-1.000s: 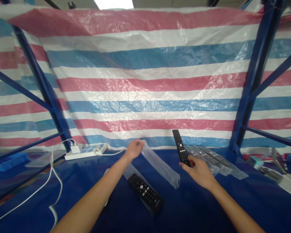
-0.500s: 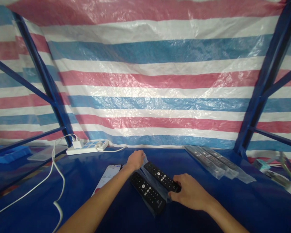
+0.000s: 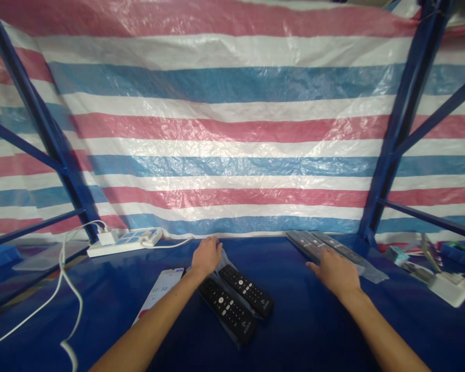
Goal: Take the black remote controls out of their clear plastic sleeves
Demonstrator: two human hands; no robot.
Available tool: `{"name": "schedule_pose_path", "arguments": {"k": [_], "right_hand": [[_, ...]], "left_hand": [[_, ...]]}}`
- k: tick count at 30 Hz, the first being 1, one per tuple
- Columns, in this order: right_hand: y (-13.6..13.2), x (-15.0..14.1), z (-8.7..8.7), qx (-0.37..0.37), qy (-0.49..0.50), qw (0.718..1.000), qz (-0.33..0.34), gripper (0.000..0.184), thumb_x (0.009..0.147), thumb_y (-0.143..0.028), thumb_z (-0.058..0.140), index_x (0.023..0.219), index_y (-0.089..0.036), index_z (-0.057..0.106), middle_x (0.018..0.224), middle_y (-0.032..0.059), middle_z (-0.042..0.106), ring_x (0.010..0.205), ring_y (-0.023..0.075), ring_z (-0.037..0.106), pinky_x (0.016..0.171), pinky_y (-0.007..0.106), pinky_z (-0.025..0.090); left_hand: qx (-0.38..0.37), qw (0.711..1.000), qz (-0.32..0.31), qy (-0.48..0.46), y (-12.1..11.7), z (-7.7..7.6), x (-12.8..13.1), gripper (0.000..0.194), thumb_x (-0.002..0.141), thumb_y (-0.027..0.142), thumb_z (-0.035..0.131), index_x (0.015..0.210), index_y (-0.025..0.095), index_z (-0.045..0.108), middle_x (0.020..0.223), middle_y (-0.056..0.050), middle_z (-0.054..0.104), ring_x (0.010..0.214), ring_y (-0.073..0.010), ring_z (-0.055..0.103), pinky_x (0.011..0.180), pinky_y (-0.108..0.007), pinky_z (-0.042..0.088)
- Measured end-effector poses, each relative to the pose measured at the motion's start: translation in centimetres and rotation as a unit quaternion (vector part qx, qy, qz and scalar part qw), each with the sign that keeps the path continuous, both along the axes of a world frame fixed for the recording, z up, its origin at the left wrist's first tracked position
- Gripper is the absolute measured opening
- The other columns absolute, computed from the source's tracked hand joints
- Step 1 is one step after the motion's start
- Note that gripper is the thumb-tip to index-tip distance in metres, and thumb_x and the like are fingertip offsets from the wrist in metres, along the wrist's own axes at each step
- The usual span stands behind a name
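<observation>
Two black remote controls lie side by side at a slant in front of me. The nearer remote control [image 3: 228,311] rests in a clear plastic bag, and the farther remote control [image 3: 249,290] lies on or in plastic as well. At their far end my left hand [image 3: 207,257] is closed on the end of a plastic bag [image 3: 223,257], its fingertips partly hidden. My right hand [image 3: 335,271] is over the near end of several bagged remote controls [image 3: 343,249] at the right, thumb stretched out to the side. Its other fingertips are partly out of sight, and no grip shows.
A phone [image 3: 160,289] with a timer on its screen lies left of the remotes, partly behind my left forearm. A white power strip [image 3: 127,242] with cables stands at the back left of the blue table [image 3: 294,330]. Blue posts and a striped tarp [image 3: 232,165] enclose the back.
My right hand has let go of the farther remote control and moved right to the bagged ones. My left hand stays at the bag's far end. The view has turned slightly right.
</observation>
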State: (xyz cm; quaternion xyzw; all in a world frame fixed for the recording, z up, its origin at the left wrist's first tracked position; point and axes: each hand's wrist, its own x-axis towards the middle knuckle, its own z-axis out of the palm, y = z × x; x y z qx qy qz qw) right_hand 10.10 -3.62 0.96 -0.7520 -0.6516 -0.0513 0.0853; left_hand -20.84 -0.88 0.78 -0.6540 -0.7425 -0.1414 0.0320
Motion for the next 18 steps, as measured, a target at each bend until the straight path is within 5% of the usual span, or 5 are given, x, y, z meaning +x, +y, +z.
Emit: {"name": "schedule_pose_path", "arguments": {"k": [7, 14, 18], "right_hand": [[1.1, 1.1, -1.2, -0.083, 0.011, 0.996, 0.031, 0.026, 0.087, -0.017, 0.046, 0.094, -0.011, 0.07, 0.101, 0.0217, 0.07, 0.094, 0.0313, 0.067, 0.071, 0.035, 0.047], [-0.6, -1.7, -1.5, -0.097, 0.02, 0.975, 0.199, 0.026, 0.088, -0.017, 0.043, 0.085, -0.016, 0.069, 0.092, 0.0127, 0.072, 0.088, 0.0253, 0.067, 0.069, 0.029, 0.042], [-1.8, -3.1, -1.8, -0.102, 0.088, 0.938, 0.321, 0.021, 0.085, -0.017, 0.047, 0.072, -0.018, 0.063, 0.074, 0.0042, 0.067, 0.07, 0.0167, 0.062, 0.059, 0.023, 0.035]], "left_hand": [[0.014, 0.999, -0.033, 0.006, -0.6, 0.4, 2.0, 0.023, 0.093, 0.024, 0.04, 0.1, 0.016, 0.061, 0.108, -0.008, 0.064, 0.106, -0.0208, 0.057, 0.084, -0.028, 0.044], [0.031, 0.997, -0.075, 0.007, -1.5, 1.3, 4.1, 0.022, 0.092, 0.023, 0.04, 0.1, 0.018, 0.061, 0.107, -0.007, 0.063, 0.106, -0.0194, 0.055, 0.089, -0.029, 0.043], [-0.001, 0.994, -0.105, 0.001, -1.0, 1.2, 5.4, 0.025, 0.092, 0.023, 0.041, 0.106, 0.017, 0.06, 0.114, -0.009, 0.062, 0.112, -0.0201, 0.053, 0.093, -0.029, 0.042]]}}
